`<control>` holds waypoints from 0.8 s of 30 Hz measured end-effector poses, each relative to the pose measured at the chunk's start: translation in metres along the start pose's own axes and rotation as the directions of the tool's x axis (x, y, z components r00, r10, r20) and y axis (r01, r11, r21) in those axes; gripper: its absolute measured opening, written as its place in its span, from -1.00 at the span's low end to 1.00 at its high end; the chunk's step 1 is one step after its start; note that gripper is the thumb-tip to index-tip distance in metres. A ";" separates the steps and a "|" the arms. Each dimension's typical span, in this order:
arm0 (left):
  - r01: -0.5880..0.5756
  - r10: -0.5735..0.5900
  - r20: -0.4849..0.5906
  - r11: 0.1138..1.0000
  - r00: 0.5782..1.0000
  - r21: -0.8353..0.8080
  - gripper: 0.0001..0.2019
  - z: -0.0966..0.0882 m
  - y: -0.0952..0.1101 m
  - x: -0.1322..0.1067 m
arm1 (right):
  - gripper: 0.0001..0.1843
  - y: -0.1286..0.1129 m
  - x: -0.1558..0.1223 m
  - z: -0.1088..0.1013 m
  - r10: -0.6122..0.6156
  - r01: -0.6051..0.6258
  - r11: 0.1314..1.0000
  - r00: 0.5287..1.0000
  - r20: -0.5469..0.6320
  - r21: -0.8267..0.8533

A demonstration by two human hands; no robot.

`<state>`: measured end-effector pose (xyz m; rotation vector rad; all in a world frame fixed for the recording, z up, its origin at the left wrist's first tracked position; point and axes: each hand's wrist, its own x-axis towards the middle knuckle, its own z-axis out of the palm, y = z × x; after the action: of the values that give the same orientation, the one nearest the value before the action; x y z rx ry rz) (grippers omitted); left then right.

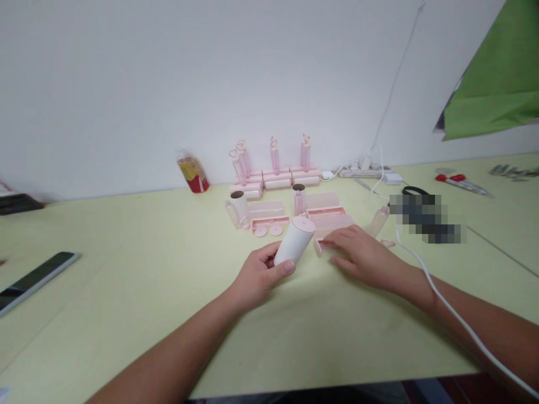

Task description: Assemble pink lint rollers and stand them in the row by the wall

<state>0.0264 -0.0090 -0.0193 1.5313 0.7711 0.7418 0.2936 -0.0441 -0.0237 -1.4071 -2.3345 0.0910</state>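
Observation:
My left hand (260,276) is closed round a white paper roll (295,242) capped with a pink end piece, holding it tilted above the pale yellow table (126,314). My right hand (365,257) lies palm down to the right of the roll, fingers stretched out over a flat pink plastic part (322,245) and touching its edge. Behind both hands lie more pink parts: open pink trays (325,212), two small pink discs (268,230), and other white rolls (239,203) standing upright.
A row of assembled pink rollers (274,168) stands against the white wall. A red and yellow packet (192,174) leans at the wall. A phone (33,279) lies far left. A white cable (446,303) crosses my right forearm. Red-handled scissors (461,182) and a power strip (364,170) sit at the back right.

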 end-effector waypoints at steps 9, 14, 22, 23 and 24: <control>0.137 -0.134 0.026 0.982 0.991 -0.130 -0.44 0.004 -0.005 0.000 | -0.89 -0.012 -0.006 -0.002 0.107 -0.100 0.994 0.981 0.160 -0.047; 0.137 -0.124 0.091 0.979 0.988 -0.153 -0.43 0.006 -0.007 -0.001 | -0.91 -0.016 -0.003 -0.012 0.388 -0.352 0.813 0.921 0.018 0.463; 0.233 -0.227 0.196 0.972 0.954 -0.008 -0.55 0.016 -0.001 -0.006 | -0.87 -0.037 -0.007 -0.006 0.414 -0.239 0.161 0.897 0.154 0.958; 0.237 -0.233 0.206 0.972 0.950 0.007 -0.56 0.016 0.000 -0.006 | -0.86 -0.038 -0.008 -0.003 0.405 -0.243 0.103 0.896 0.182 0.965; 0.236 -0.234 0.211 0.972 0.949 0.018 -0.56 0.016 0.000 -0.007 | -0.84 -0.039 -0.009 0.000 0.398 -0.249 0.062 0.894 0.205 0.967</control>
<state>0.0359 -0.0239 -0.0207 1.4532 0.7725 0.3969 0.2649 -0.0707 -0.0157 -1.0129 -1.1111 1.3991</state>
